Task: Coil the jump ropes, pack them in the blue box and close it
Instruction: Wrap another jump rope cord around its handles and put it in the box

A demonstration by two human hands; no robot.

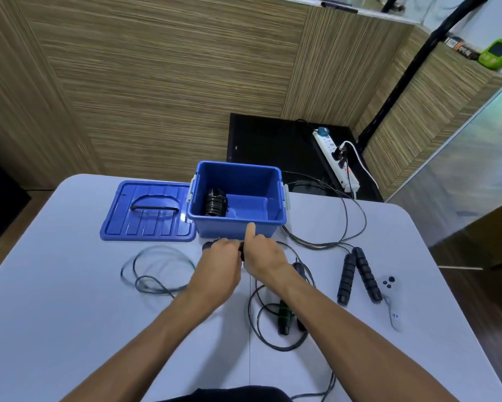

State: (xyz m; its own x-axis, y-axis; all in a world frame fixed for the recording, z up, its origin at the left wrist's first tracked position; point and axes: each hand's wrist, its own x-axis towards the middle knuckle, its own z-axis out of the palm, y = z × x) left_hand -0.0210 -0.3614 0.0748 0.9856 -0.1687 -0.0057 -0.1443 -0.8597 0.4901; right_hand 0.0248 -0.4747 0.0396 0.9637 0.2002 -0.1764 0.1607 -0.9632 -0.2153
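We have a rope's black handles [239, 250] held together just in front of the blue box [238, 227], both hands meeting over them. Our left hand [222, 256] is curled round the handle end, and our right hand [263, 253] grips beside it with its thumb raised straight toward the box wall. This rope's cord [157, 271] trails off to the left in loose loops on the white table [55, 329]; it blurs there, so we cannot tell how many turns lie in it.

We judge the step in hand to be the coiling of rope 2: 1 coiled rope [214, 202] already sits inside the box at its left end, with bare floor to its right. The next move calls for drawing the slack cord in and winding it round the paired handles while 1 hand keeps them pinned together.

Further out, 2 more ropes wait. A green-handled rope [284, 314] lies under our right forearm with its cord looped about it, and may catch as we wind. A rope with ribbed foam handles [357, 274] lies to the right, its cord running off the far table edge. The lid [148, 213] lies flat just left of the box, touching it. A small white remote [392, 303] rests near the right edge. Beyond the table, a power strip [335, 158] sits on a dark surface.
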